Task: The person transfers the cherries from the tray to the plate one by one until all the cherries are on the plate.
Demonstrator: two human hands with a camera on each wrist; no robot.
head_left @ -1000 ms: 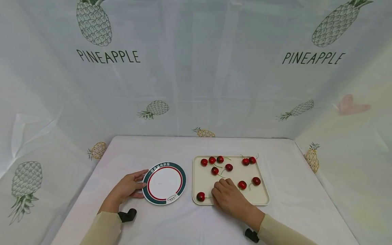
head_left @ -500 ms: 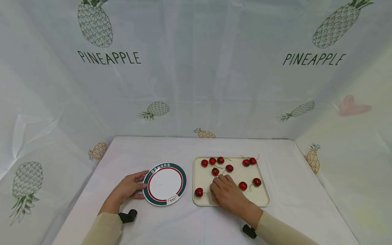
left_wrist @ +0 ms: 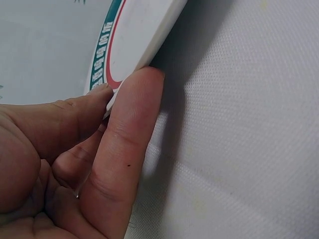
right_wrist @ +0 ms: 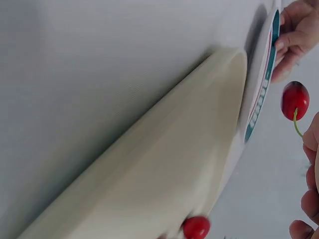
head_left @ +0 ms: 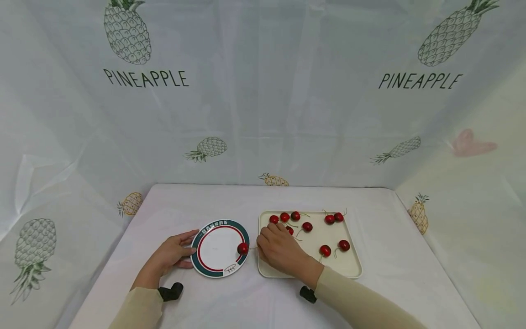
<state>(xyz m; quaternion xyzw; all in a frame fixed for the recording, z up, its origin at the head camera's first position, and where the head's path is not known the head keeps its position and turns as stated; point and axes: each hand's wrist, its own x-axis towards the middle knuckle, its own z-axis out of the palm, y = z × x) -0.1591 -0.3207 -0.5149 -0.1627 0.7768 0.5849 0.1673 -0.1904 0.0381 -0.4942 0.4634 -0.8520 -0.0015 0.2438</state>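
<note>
In the head view my right hand (head_left: 279,247) pinches the stem of a cherry (head_left: 243,248), whose red fruit hangs over the right rim of a round plate (head_left: 219,246). The right wrist view shows that cherry (right_wrist: 295,100) above the plate's level, its green stem between the fingertips. The plate is white with a dark green border and a red ring. My left hand (head_left: 174,250) grips its left edge, the thumb on top and a finger below, as the left wrist view shows. Beneath the right hand lies a cream rectangular tray (head_left: 312,269), holding several cherries (head_left: 307,226).
A white cloth covers the table (head_left: 218,201). Pineapple-printed sheets (head_left: 263,105) hang behind and at both sides. The tray stands just right of the plate, a narrow gap between them.
My right hand has lifted a cherry by its stem from the tray's lower left and carried it left to the plate. The left hand and plate have stayed in place.
</note>
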